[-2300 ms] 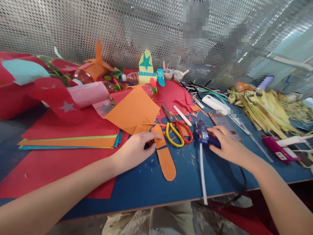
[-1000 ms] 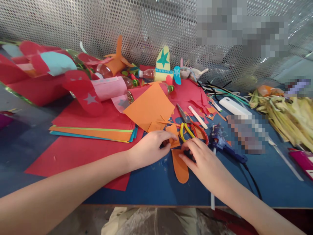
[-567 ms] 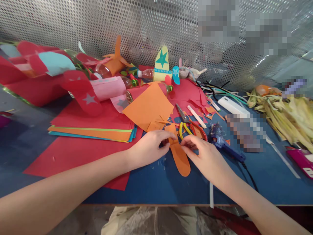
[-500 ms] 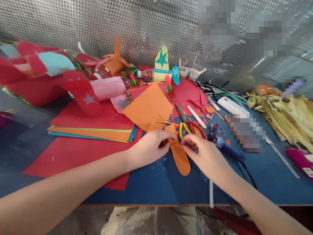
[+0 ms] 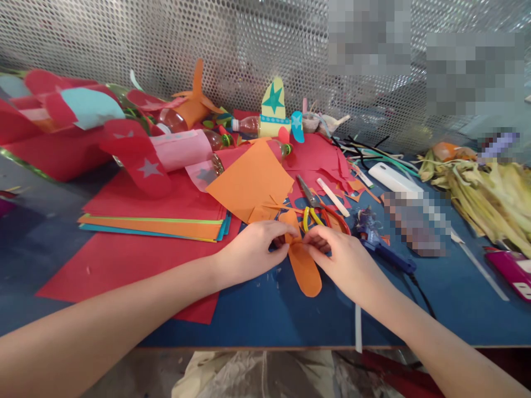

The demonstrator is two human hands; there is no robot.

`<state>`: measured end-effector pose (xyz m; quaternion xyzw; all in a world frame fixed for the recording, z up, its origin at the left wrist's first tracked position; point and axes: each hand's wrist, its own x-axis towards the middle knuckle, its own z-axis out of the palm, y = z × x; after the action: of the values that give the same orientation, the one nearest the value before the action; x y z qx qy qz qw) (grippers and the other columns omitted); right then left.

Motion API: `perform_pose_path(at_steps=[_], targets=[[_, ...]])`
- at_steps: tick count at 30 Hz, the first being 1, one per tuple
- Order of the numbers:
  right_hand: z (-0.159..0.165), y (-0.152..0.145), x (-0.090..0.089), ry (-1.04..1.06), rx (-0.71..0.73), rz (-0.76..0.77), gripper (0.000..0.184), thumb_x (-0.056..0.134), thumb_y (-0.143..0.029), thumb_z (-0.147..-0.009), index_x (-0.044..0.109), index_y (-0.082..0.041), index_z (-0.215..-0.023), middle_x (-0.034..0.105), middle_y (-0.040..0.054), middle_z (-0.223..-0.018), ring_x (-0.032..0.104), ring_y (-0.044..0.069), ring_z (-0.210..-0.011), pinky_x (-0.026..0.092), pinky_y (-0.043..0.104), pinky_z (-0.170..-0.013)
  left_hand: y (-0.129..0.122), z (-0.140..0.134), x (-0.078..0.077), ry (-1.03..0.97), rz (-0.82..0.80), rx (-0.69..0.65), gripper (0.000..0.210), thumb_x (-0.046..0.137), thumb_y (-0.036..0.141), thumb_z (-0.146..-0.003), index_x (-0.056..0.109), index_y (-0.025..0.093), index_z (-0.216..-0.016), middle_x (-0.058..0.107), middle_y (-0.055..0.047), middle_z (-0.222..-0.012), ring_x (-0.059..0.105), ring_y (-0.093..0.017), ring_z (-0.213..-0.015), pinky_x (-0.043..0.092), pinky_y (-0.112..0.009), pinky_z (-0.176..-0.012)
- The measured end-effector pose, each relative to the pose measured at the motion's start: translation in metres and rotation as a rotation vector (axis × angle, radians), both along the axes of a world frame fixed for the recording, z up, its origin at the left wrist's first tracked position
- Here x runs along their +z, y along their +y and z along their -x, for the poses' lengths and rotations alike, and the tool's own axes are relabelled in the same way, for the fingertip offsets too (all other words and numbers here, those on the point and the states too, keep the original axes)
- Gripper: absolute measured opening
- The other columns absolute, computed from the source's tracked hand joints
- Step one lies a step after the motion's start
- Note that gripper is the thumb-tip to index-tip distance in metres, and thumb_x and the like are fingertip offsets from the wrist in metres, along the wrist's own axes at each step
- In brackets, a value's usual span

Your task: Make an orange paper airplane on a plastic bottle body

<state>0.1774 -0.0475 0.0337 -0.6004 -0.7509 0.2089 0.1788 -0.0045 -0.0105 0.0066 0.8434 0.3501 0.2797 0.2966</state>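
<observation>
Strips of orange paper (image 5: 305, 271), two, round-ended, meeting end to end on the blue tabletop (image 5: 249, 326), pinched near the join by left hand (image 5: 258, 243) and right hand (image 5: 342, 251). Hazards, as judged: uneven finger pressure could skew the join; a rightward nudge could knock the glue gun (image 5: 388, 254).

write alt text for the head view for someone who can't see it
A person's left hand and right hand touch rounded orange paper on a blue table. Scissors lie just beyond them, a glue gun to their right and stacked paper to their left. Behind are bottles dressed in paper, before a perforated silver sheet.
</observation>
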Motion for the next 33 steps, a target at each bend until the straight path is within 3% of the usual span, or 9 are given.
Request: perform_pose_path(at_steps=[8, 20, 27, 30, 33], targets=[[0.002, 0.0, -0.001, -0.056, 0.026, -0.06, 0.014, 0.056, -0.006, -0.08, 0.055, -0.02, -0.077, 0.068, -0.0004, -0.075, 0.067, 0.016, -0.068, 0.051, 0.028, -0.063, 0.0, -0.002, 0.002, 0.014, 0.06, 0.019, 0.028, 0.056, 0.001, -0.073, 0.065, 0.016, -0.096, 0.066, 0.0, -0.081, 0.062, -0.011, -0.066, 0.05, -0.02, -0.065], [0.003, -0.007, -0.012, -0.26, 0.066, -0.299, 0.014, 0.054, -0.008, -0.081, 0.052, -0.02, -0.074, 0.063, 0.0004, -0.069, 0.064, 0.017, -0.06, 0.046, 0.027, -0.053, -0.001, -0.003, 0.0, 0.019, 0.045, 0.018, 0.028, 0.056, 0.002, -0.074, 0.064, 0.017, -0.096, 0.066, 0.0, -0.081, 0.061, -0.011, -0.067, 0.05, -0.023, -0.067], [-0.001, -0.013, -0.01, -0.251, 0.166, -0.302, 0.019, 0.048, -0.008, -0.087, 0.065, -0.017, -0.086, 0.066, 0.0061, -0.085, 0.066, 0.017, -0.071, 0.055, 0.03, -0.065, -0.001, -0.003, 0.0, 0.023, 0.041, 0.018, 0.022, 0.056, 0.006, -0.077, 0.063, 0.017, -0.095, 0.065, 0.0, -0.08, 0.06, -0.012, -0.068, 0.05, -0.023, -0.066], [-0.003, -0.015, -0.01, -0.286, 0.23, -0.324, 0.026, 0.045, -0.004, -0.086, 0.066, -0.016, -0.079, 0.065, 0.0084, -0.084, 0.065, 0.019, -0.075, 0.056, 0.033, -0.071, -0.001, -0.003, 0.001, 0.033, 0.035, 0.018, 0.019, 0.057, 0.009, -0.079, 0.063, 0.016, -0.095, 0.065, 0.0, -0.078, 0.061, -0.013, -0.068, 0.05, -0.023, -0.065], [-0.003, -0.014, -0.01, -0.27, 0.234, -0.314, 0.027, 0.044, -0.004, -0.087, 0.068, -0.016, -0.084, 0.064, 0.0081, -0.084, 0.065, 0.019, -0.075, 0.056, 0.033, -0.072, -0.002, -0.003, 0.001, 0.034, 0.021, 0.019, 0.02, 0.056, 0.01, -0.08, 0.063, 0.017, -0.097, 0.066, 0.0, -0.078, 0.061, -0.013, -0.068, 0.051, -0.024, -0.066]])
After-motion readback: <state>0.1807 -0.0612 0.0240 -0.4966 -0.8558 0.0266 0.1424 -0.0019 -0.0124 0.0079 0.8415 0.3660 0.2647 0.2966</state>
